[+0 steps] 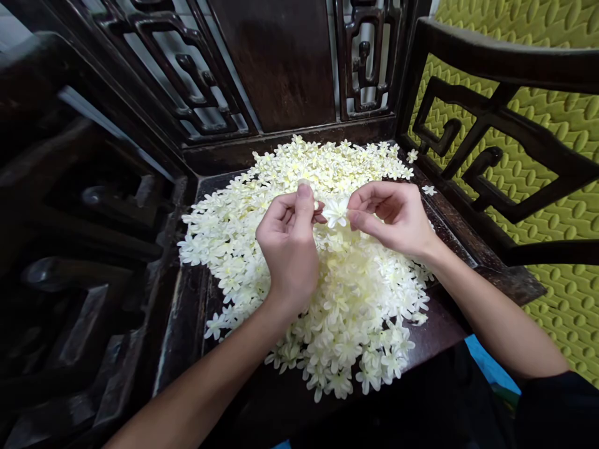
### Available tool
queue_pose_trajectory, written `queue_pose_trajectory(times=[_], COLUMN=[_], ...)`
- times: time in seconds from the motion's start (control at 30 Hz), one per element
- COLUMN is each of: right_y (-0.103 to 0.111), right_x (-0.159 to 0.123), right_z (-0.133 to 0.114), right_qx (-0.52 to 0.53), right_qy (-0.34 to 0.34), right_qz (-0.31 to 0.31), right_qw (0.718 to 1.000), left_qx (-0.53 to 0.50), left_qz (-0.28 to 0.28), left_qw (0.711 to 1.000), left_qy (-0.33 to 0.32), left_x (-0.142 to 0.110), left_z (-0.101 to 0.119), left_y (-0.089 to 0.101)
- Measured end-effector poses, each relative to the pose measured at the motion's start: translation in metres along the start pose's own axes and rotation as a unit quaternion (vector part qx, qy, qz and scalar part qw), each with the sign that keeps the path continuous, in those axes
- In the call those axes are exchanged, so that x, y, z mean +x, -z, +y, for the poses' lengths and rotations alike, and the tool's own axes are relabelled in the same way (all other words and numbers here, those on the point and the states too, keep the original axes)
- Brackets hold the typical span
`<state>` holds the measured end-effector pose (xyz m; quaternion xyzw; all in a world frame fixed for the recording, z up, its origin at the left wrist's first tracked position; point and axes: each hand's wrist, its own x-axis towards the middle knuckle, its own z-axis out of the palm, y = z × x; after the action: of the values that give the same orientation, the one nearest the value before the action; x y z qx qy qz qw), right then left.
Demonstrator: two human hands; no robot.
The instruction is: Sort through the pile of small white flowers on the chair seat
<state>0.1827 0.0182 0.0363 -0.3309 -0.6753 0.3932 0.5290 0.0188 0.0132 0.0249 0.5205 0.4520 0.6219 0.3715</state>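
Observation:
A big heap of small cream-white flowers (346,299) covers the seat of a dark wooden chair (440,324). Both hands hover over the middle of the heap. My right hand (397,215) pinches a single white flower (336,212) between thumb and fingers. My left hand (287,240) is closed beside it, thumb and forefinger pressed on something small and pale at the fingertips; it touches or nearly touches the same flower. What the left fingers hold is too small to name.
The chair has a carved dark back (281,62) and an openwork armrest (496,149) on the right. A second dark wooden chair (79,237) stands at the left. A green padded wall (561,187) lies behind the armrest. A loose flower (428,190) rests by the seat's right edge.

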Motion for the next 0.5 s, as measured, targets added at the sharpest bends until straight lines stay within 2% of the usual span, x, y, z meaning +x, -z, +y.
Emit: queue_pose_trajectory(times=[0.1, 0.2, 0.5], right_y=[0.001, 0.002, -0.005], right_x=[0.002, 0.002, 0.0], right_z=[0.004, 0.005, -0.007], right_qx=[-0.014, -0.031, 0.087], right_qy=[-0.012, -0.014, -0.002], right_qz=[0.037, 0.047, -0.008], right_qw=[0.999, 0.998, 0.996], left_qx=[-0.054, -0.069, -0.008], left_qz=[0.034, 0.041, 0.004], left_qw=[0.997, 0.996, 1.0], left_qy=[0.038, 0.041, -0.001], left_x=[0.001, 0.001, -0.006], left_z=[-0.001, -0.001, 0.005], left_y=[-0.003, -0.005, -0.004])
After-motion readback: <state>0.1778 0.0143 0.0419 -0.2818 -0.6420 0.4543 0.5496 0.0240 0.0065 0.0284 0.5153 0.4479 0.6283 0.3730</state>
